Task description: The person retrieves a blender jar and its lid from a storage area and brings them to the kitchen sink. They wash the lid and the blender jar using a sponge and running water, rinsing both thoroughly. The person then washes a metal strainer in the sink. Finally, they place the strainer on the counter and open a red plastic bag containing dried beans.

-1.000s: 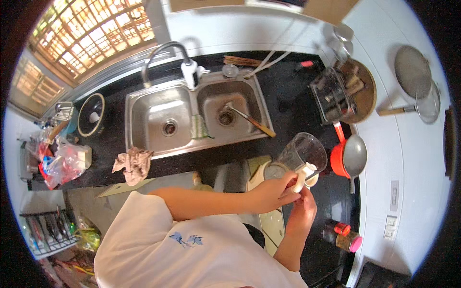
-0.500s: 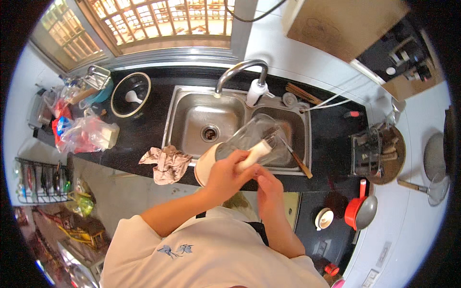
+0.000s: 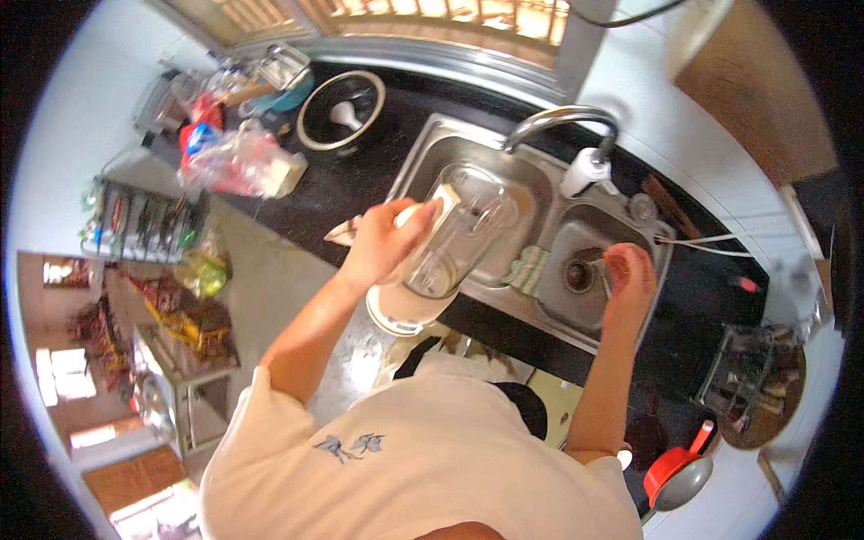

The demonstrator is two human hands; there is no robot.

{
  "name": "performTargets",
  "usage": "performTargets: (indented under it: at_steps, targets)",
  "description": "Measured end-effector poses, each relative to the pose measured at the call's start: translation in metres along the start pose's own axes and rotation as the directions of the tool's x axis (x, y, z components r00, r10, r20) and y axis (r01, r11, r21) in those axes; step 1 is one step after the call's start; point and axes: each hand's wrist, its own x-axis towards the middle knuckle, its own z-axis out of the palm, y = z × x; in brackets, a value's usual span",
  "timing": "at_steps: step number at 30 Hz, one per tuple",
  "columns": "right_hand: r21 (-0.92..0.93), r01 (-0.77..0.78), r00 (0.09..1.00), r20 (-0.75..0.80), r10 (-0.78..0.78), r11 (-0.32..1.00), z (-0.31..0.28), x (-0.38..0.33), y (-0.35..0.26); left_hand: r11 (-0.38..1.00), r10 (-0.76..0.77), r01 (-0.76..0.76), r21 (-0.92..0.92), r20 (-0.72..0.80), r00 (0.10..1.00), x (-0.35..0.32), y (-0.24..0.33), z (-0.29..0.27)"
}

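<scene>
My left hand [image 3: 391,238] is closed round the cream handle of a blender jar [image 3: 472,216]. The jar is clear, with a wide cream base [image 3: 409,309]; it tilts over the front edge of the left basin of the steel sink [image 3: 432,144]. The base end points toward me. Over the right basin, my right hand [image 3: 630,277] is slightly blurred, its fingers curled. A thin pale piece shows beside the fingers, too unclear to name. A green-and-white striped cloth [image 3: 529,270] lies on the divider between the basins.
A chrome faucet [image 3: 562,115] with a white attachment [image 3: 585,173] arches over the sink. Left on the black counter are a dark round pot [image 3: 309,121] and plastic bags [image 3: 238,162]. A crumpled cloth [image 3: 340,232] lies behind my left hand. A red pan [image 3: 666,470] stands at the right.
My hands have parted. The left has swung the jar leftward over the left basin; the right has moved over the right basin. The brown-handled tool at the right basin no longer shows. The view has turned.
</scene>
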Motion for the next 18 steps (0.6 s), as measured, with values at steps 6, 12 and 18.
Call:
performTargets:
  at_steps: [6, 12, 18]
  targets:
    - [-0.085, -0.138, 0.983, 0.108, 0.147, 0.987, 0.004, 0.02, 0.059, 0.935, -0.182, 0.192, -0.299, 0.061, 0.981, 0.015, -0.004, -0.053]
    - [-0.241, -0.171, 0.828, 0.49, 0.272, 0.955, 0.072, 0.006, 0.092, 0.988, -0.046, 0.069, -0.137, 0.162, 0.986, 0.029, 0.003, -0.052]
    - [-0.231, -0.059, 0.947, 0.294, 0.127, 0.971, 0.095, 0.025, 0.142, 0.951, -0.23, 0.283, -0.122, 0.331, 0.915, 0.058, -0.015, -0.034]
